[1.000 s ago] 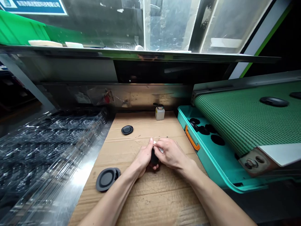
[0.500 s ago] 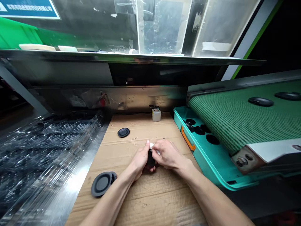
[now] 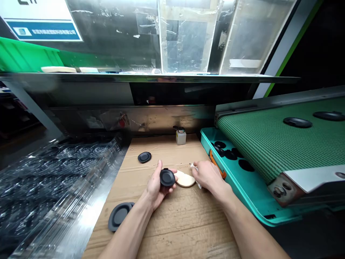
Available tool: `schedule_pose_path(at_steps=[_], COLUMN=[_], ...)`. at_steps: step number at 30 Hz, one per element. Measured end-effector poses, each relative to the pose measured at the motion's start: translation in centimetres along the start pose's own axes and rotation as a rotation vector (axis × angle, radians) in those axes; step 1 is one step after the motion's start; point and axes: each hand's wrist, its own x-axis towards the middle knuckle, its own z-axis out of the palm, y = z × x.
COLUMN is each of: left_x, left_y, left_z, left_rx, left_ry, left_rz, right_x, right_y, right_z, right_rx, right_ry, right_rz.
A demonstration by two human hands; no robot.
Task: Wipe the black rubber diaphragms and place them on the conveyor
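My left hand (image 3: 155,187) is closed round a small round black plastic lid (image 3: 167,177), its ringed face turned up and the thumb along its left side. To the right, my right hand (image 3: 211,175) pinches a crumpled white wipe (image 3: 199,185), apart from the lid. Between the hands a cream-coloured pad (image 3: 185,179) lies on the cardboard sheet (image 3: 172,230). Farther back on the cardboard rests another black lid (image 3: 144,157). Beside my left forearm is a larger dark grey lid (image 3: 119,217), partly over another piece.
A small whitish bottle (image 3: 180,137) stands at the cardboard's back edge. On the right, a teal bin (image 3: 239,196) with black parts sits beneath the green conveyor belt (image 3: 269,140), which carries black parts. Stacked clear plastic trays (image 3: 67,180) fill the left. A metal shelf (image 3: 172,78) crosses above.
My right hand has moved right with the wipe, away from the lid. My left hand has tilted the lid face up, and the cream pad has come into view. The camera view has tipped up slightly.
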Motion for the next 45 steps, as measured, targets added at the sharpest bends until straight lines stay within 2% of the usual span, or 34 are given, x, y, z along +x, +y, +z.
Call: schedule_pose_path(at_steps=[2, 4, 6, 8, 10, 13, 15, 18, 20, 22, 26, 29, 33, 37, 42, 45], left_x=[0.0, 0.1, 0.1, 0.2, 0.4, 0.7, 0.8, 0.7, 0.7, 0.7, 0.7, 0.7, 0.9, 1.0, 0.6, -0.1], left_y=[0.4, 0.6, 0.8, 0.9, 0.8, 0.3, -0.1, -0.6, -0.7, -0.8, -1.0, -1.0, -0.9, -0.3, 1.2, 1.8], left_z=[-0.4, -0.7, -0.9, -0.9, -0.8, -0.6, -0.3, -0.1, -0.1, -0.1, 0.1, 0.1, -0.1, -0.8, -2.1, -2.0], left_rx=[-0.085, -0.158, -0.217, -0.261, -0.303, -0.371, -0.411, -0.427, -0.402, -0.373, -0.342, -0.312, -0.301, -0.351, -0.405, -0.402], left_ry=[-0.036, -0.061, -0.069, -0.057, -0.03, 0.013, 0.002, -0.109, -0.164, -0.15, -0.096, -0.09, -0.029, -0.02, 0.011, -0.025], left_rz=[0.038, 0.065, 0.102, 0.154, 0.206, 0.243, 0.203, 0.123, 0.114, 0.129, 0.126, 0.124, 0.123, 0.171, 0.176, 0.219], right_x=[-0.2, -0.6, -1.1, -1.3, -1.4, -1.5, -1.9, -2.5, -2.5, -2.4, -2.2, -2.1, -1.7, -1.0, -1.3, -1.6], right_y=[-0.2, -0.9, -1.7, -2.1, -2.5, -3.8, -5.2, -7.1, -7.4, -7.3, -6.7, -6.5, -6.1, -5.0, -4.3, -4.3], right_z=[0.4, 0.9, 1.4, 1.8, 2.0, 2.1, 2.0, 1.8, 1.6, 1.6, 1.7, 1.8, 2.0, 2.7, 3.7, 4.2], right_rx=[-0.025, 0.057, 0.15, 0.189, 0.221, 0.342, 0.413, 0.389, 0.31, 0.243, 0.17, 0.142, 0.16, 0.156, 0.165, 0.153], right_ry=[0.079, 0.095, 0.015, -0.055, -0.01, 0.186, 0.243, 0.196, 0.188, 0.19, 0.183, 0.178, 0.163, 0.163, 0.148, 0.123], right_rz=[-0.023, -0.168, -0.325, -0.406, -0.365, -0.235, -0.277, -0.402, -0.339, -0.289, -0.352, -0.289, -0.377, -0.218, -0.221, -0.214])
